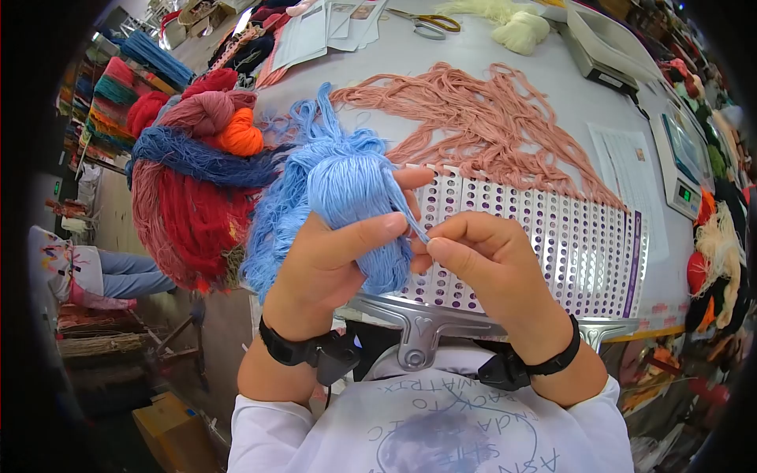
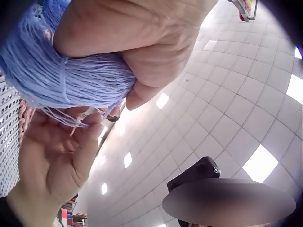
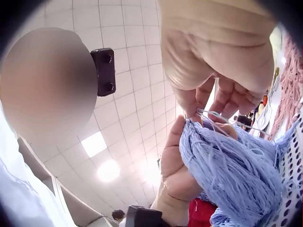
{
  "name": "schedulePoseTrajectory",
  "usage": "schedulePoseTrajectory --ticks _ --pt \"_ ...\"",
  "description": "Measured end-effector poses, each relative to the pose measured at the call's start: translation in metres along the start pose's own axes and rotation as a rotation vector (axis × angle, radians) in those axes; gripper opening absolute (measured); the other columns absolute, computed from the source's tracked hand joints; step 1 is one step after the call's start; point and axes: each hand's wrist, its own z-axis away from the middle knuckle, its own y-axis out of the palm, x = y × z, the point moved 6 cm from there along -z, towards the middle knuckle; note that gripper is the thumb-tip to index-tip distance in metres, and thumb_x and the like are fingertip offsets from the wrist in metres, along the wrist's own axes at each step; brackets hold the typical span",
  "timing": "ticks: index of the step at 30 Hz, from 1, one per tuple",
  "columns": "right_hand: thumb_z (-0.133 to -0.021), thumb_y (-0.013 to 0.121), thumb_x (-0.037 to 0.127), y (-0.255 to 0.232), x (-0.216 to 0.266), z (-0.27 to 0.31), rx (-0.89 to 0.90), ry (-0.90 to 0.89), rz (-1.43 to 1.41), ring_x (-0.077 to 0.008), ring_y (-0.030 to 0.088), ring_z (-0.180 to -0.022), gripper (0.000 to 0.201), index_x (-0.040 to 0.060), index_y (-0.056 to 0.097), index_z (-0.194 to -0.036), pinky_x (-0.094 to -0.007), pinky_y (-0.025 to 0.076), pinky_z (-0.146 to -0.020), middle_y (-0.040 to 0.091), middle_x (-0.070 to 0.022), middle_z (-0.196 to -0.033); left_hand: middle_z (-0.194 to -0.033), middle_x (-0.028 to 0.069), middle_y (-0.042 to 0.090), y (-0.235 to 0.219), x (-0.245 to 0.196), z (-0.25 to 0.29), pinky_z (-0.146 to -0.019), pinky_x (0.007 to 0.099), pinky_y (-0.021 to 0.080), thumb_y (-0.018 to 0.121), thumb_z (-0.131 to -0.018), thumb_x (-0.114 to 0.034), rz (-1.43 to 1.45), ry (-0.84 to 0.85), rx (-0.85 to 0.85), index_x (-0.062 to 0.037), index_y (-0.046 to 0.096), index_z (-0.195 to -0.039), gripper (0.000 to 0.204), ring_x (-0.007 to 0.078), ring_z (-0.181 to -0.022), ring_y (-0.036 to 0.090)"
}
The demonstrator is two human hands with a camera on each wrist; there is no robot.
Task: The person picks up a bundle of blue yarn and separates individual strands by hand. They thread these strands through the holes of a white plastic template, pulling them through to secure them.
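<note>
Above the near edge of the desk (image 1: 489, 59), a light blue yarn skein (image 1: 343, 189) sits in the left hand (image 1: 327, 264), whose fingers and thumb curl round its lower part. From the skein a single blue strand (image 1: 410, 213) runs to the right hand (image 1: 481, 256), whose fingers (image 1: 445, 252) are together, pinching the strand's end just beside the left thumb. Under both hands lies a perforated metal board (image 1: 552, 244), reaching the desk's near edge. Pink yarn strands (image 1: 489, 126) spread across the middle of the desk and over the board's far side. At the left edge lies a heap of red, navy and orange skeins (image 1: 193, 173). Scissors (image 1: 430, 24) and cream yarn (image 1: 516, 27) rest near the far edge, with scales (image 1: 686, 158) along the right edge.
</note>
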Motion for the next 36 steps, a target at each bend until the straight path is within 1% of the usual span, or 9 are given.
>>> schedulePoseTrajectory --ticks 4,14,19,20,22,26,28,35,36 --pt "-0.09 0.055 0.01 0.003 0.0 0.005 0.009 0.035 -0.061 -0.0132 0.062 -0.081 0.019 -0.0065 0.062 -0.096 -0.0247 0.047 -0.075 0.066 -0.0118 -0.084 -0.084 0.0065 0.059 0.004 -0.001 0.001 -0.067 0.0238 0.045 0.067 -0.076 -0.011 -0.136 0.025 -0.025 0.002 0.051 -0.124 0.051 0.0122 -0.072 0.057" --pt "-0.09 0.054 0.008 0.004 -0.002 0.009 -0.016 0.054 -0.084 -0.0125 0.063 -0.08 0.016 -0.0058 0.058 -0.096 -0.0221 0.048 -0.071 0.065 -0.0116 -0.086 -0.08 0.0049 0.058 0.004 0.0 0.002 -0.066 0.023 0.045 0.067 -0.076 -0.01 -0.128 0.029 -0.054 0.004 0.051 -0.123 0.051 0.0109 -0.07 0.056" --pt "-0.086 0.058 0.006 0.005 0.009 0.005 -0.125 -0.001 -0.104 -0.004 0.054 -0.068 0.021 -0.0059 0.056 -0.103 -0.018 0.042 -0.06 0.061 -0.0049 -0.079 -0.116 0.018 0.055 0.007 0.005 0.002 -0.086 0.0335 0.048 0.062 -0.08 -0.021 0.04 -0.017 -0.07 0.0069 0.043 -0.127 0.058 0.0237 -0.101 0.059" --pt "-0.086 0.058 0.006 0.005 0.009 0.003 -0.126 -0.001 -0.104 -0.004 0.054 -0.068 0.021 -0.0059 0.056 -0.103 -0.018 0.042 -0.06 0.061 -0.0049 -0.079 -0.116 0.018 0.055 0.005 0.005 0.002 -0.086 0.0335 0.048 0.062 -0.08 -0.021 0.041 -0.017 -0.07 0.0069 0.043 -0.127 0.058 0.0237 -0.101 0.059" --pt "-0.082 0.063 0.007 0.002 0.006 0.001 -0.159 0.02 0.095 -0.0006 0.045 -0.061 0.024 -0.0054 0.059 -0.102 -0.0168 0.035 -0.053 0.057 0.0007 -0.071 -0.132 0.0222 0.043 0.008 0.013 0.001 -0.095 0.0395 0.044 0.055 -0.082 -0.028 0.098 -0.104 0.064 0.0087 0.036 -0.132 0.065 0.0303 -0.112 0.053" --pt "-0.079 0.067 0.009 0.004 -0.001 -0.002 -0.163 0.088 0.14 -0.0002 0.042 -0.057 0.022 -0.0042 0.063 -0.097 -0.0169 0.03 -0.05 0.052 0.0046 -0.063 -0.133 0.0227 0.042 0.01 0.014 0.002 -0.095 0.0409 0.044 0.052 -0.082 -0.03 0.067 -0.102 0.106 0.01 0.031 -0.133 0.068 0.0312 -0.112 0.053" --pt "-0.079 0.068 0.009 0.002 -0.001 -0.002 -0.209 0.019 0.153 -0.0003 0.04 -0.054 0.015 -0.0027 0.065 -0.088 -0.0173 0.029 -0.048 0.049 0.0063 -0.059 -0.129 0.0197 0.048 0.012 0.013 0.003 -0.094 0.0372 0.044 0.054 -0.084 -0.016 0.288 -0.132 0.134 0.0093 0.042 -0.127 0.051 0.0243 -0.11 0.054" --pt "-0.081 0.066 0.008 0.006 -0.001 0.003 -0.168 0.044 0.076 0.0007 0.038 -0.054 0.011 -0.0025 0.064 -0.084 -0.0173 0.026 -0.047 0.051 0.0063 -0.061 -0.124 0.0181 0.053 0.006 0.007 0.007 -0.092 0.0354 0.045 0.055 -0.083 -0.013 0.202 -0.077 0.082 0.0086 0.045 -0.125 0.049 0.0219 -0.106 0.057" --pt "-0.081 0.066 0.007 0.007 -0.001 0.003 -0.164 0.051 0.064 0.001 0.038 -0.054 0.01 -0.0025 0.064 -0.084 -0.0172 0.026 -0.047 0.051 0.0064 -0.061 -0.113 0.0158 0.056 0.004 0.005 0.007 -0.088 0.0349 0.046 0.058 -0.079 -0.013 0.158 -0.07 0.036 0.0078 0.048 -0.123 0.05 0.0218 -0.099 0.058"
